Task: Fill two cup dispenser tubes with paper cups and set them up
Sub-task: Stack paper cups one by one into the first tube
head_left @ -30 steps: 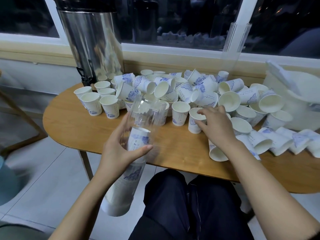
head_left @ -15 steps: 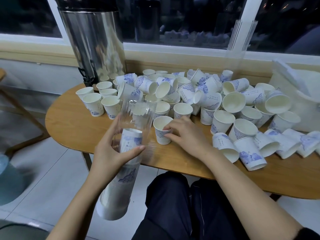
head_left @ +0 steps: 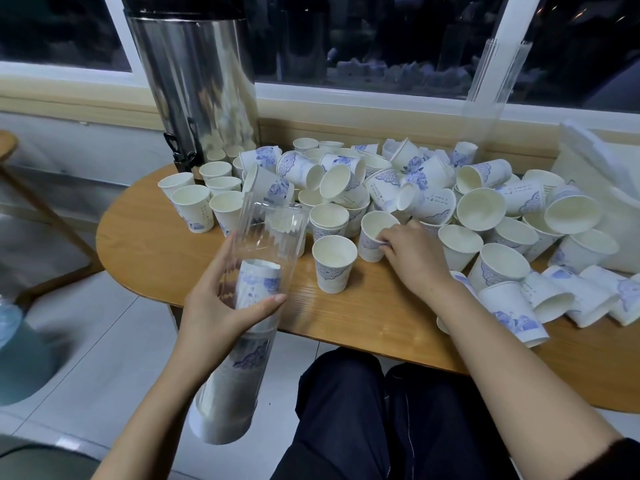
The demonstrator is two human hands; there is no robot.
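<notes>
My left hand (head_left: 221, 306) grips a clear dispenser tube (head_left: 263, 237) that slants down off the table's near edge; a stack of white-and-blue paper cups (head_left: 239, 368) fills its lower part and its mouth is open at the top. My right hand (head_left: 412, 254) pinches the rim of an upright paper cup (head_left: 372, 233) on the table. Another upright cup (head_left: 334, 263) stands alone just left of it. A second clear tube (head_left: 491, 84) stands upright by the window, apparently empty.
Several loose cups (head_left: 433, 188) lie piled across the wooden table (head_left: 145, 244). A steel urn (head_left: 197, 84) stands at the back left. A white container (head_left: 602, 174) sits at the right edge. My dark-trousered legs (head_left: 381, 417) are under the table.
My right hand set one cup upright in front of the tube, then moved right and took hold of another cup's rim. The left hand and tube stayed roughly in place.
</notes>
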